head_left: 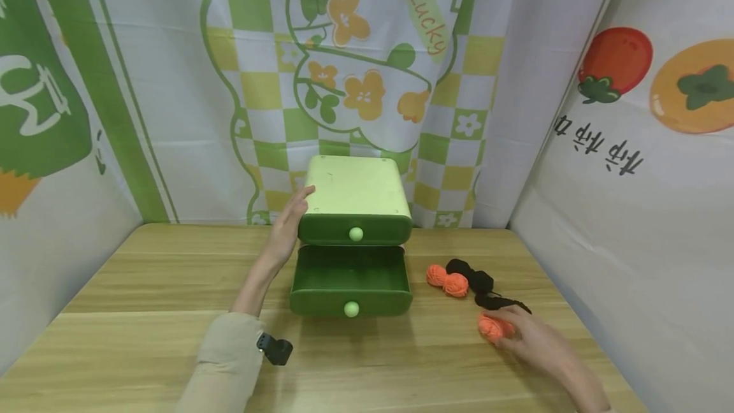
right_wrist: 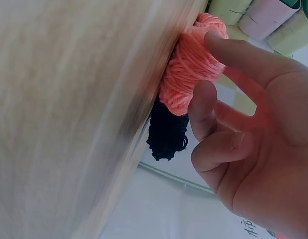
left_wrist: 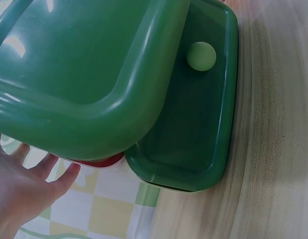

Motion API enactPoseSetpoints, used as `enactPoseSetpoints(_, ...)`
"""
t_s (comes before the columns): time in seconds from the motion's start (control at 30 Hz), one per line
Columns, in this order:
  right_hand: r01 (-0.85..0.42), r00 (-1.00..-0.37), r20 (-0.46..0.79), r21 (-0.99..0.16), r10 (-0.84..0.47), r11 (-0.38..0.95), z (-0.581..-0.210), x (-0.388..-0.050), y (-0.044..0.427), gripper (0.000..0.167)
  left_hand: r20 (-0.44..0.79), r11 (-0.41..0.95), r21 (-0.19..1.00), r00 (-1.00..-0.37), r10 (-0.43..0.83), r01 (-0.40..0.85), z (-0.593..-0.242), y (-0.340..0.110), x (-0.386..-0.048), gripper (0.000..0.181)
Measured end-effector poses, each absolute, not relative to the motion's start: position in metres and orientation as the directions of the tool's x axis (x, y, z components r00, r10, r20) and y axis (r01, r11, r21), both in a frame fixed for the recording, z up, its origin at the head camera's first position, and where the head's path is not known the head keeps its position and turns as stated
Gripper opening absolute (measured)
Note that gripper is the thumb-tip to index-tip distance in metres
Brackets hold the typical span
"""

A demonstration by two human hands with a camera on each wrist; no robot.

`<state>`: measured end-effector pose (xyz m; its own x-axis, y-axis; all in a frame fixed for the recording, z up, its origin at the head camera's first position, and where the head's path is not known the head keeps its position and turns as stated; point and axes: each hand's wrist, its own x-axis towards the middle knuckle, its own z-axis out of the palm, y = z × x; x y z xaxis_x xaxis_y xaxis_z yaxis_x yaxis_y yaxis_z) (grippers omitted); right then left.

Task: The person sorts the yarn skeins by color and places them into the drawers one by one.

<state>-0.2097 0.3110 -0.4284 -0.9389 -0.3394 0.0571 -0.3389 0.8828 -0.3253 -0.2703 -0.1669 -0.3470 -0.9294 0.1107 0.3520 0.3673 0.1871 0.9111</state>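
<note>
A small cabinet [head_left: 358, 183] with a pale green top stands at the table's middle. Its lower dark green drawer [head_left: 351, 301] is pulled out and the upper drawer [head_left: 327, 229] sits above it. My left hand [head_left: 285, 228] rests against the cabinet's left side, fingers extended; the left wrist view shows these fingers [left_wrist: 44, 167] beside the green plastic. To the right, my right hand [head_left: 536, 340] holds an orange yarn skein [head_left: 492, 327] between thumb and fingers, low at the tabletop. The same orange skein [right_wrist: 191, 67] shows in the right wrist view, with black yarn [right_wrist: 166, 132] behind it.
Another orange skein [head_left: 447, 280] and a black skein [head_left: 471, 275] lie side by side right of the drawer. More black yarn [head_left: 499, 302] lies near my right fingers. Printed curtains [head_left: 361, 81] close off the back and sides of the wooden table [head_left: 143, 311].
</note>
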Motion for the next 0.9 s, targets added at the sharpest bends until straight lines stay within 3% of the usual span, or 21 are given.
enactPoseSetpoints(0.37,-0.316,-0.937,-0.010,-0.407,-0.350,0.857,-0.4282,-0.2121,0.3104,0.056,0.356,0.181,0.911,-0.929,0.105,0.370,-0.3469,-0.1670,-0.2709,0.053)
enactPoseSetpoints(0.6,-0.371,-0.922,0.026,-0.338,-0.385,0.865,-0.4328,-0.2169,0.3105,0.057,0.359,0.185,0.910,-0.928,0.104,0.372,-0.3478,-0.1675,-0.2723,0.053)
enactPoseSetpoints(0.9,-0.331,-0.938,0.017,-0.339,-0.347,0.880,-0.4331,-0.2172,0.3096,0.054,0.357,0.192,0.908,-0.928,0.108,0.372,-0.3480,-0.1669,-0.2716,0.054)
